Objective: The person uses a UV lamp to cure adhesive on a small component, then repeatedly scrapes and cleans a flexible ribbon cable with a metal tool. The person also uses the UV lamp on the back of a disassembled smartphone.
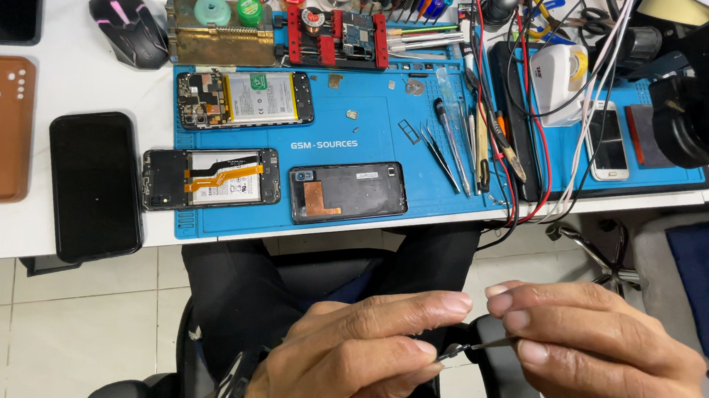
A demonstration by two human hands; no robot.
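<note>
Small dark metal part (452, 352), level, pinched between both hands' fingers (431, 347) over the lap.

Bright even light, sharp, soft shadows

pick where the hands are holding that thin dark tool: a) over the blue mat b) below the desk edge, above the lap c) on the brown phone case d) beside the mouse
b: the left hand and right hand pinch the thin dark tool between them in front of the seated lap, well below the desk edge and off the blue mat.
</note>
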